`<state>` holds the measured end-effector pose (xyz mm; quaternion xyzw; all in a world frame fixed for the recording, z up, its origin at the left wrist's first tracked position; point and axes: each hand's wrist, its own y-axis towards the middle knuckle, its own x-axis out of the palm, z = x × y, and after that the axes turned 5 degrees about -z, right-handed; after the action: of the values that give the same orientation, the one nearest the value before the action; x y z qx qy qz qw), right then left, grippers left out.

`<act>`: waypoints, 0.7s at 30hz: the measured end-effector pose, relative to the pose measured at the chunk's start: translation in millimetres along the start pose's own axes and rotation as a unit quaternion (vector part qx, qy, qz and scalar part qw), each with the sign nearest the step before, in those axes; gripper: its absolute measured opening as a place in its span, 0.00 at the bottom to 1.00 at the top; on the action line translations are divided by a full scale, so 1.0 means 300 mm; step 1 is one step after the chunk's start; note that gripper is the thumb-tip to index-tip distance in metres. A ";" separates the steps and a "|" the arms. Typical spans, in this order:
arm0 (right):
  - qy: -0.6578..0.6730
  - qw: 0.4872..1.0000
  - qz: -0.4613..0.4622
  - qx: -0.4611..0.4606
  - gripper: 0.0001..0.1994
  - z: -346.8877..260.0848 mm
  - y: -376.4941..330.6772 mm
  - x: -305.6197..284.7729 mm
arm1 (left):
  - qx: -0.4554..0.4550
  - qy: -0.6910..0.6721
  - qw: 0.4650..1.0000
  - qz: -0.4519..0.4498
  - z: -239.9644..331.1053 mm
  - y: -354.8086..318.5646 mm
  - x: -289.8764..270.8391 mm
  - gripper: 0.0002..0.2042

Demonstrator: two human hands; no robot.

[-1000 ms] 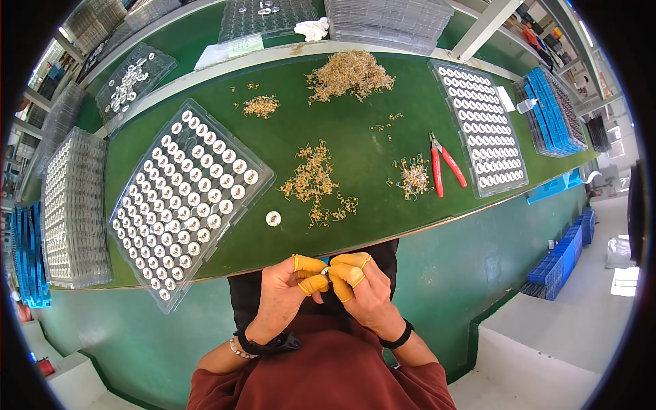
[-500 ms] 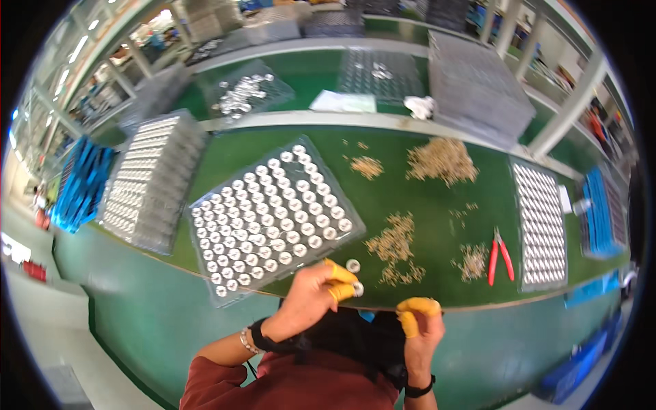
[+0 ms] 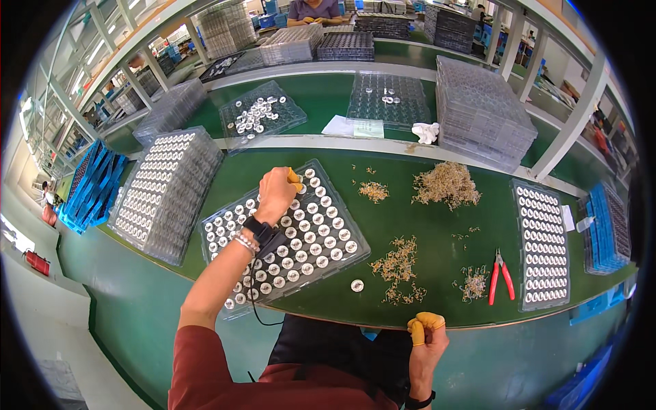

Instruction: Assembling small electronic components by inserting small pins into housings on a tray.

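My left hand (image 3: 279, 195), with yellow finger cots, reaches over the far part of a clear plastic tray (image 3: 357, 256). Its fingertips pinch a small round white part (image 3: 301, 188), mostly hidden by the fingers. Similar round parts fill most of the tray's pockets. One loose round part (image 3: 357, 285) lies on the green table beside the tray's near right corner. At the table's front edge my right hand (image 3: 428, 336), also in yellow finger cots, is closed, thumb against fingers; whatever it may hold cannot be made out.
Piles of small wire-like pieces (image 3: 447, 186) lie on the table, near red-handled pliers (image 3: 501, 277). Filled trays stand stacked at left (image 3: 167, 198) and one lies at right (image 3: 543, 246). Clear trays (image 3: 482, 113) are stacked on the far ledge. A person (image 3: 314, 12) sits beyond.
My left hand has moved from the table's front edge up and over the far part of the tray, carrying the round part. My right hand stays closed in about the same place.
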<state>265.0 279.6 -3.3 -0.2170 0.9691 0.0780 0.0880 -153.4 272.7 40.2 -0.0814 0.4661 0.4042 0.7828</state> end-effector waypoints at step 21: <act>-0.312 0.940 0.039 -0.131 0.09 -0.023 0.140 -0.058 | 0.098 -0.011 0.991 -0.093 0.038 -0.094 -0.044 0.07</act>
<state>261.4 323.0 11.6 -0.1535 0.8820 0.2710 0.3535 -129.1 252.6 49.9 -0.0426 0.4848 0.2827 0.8266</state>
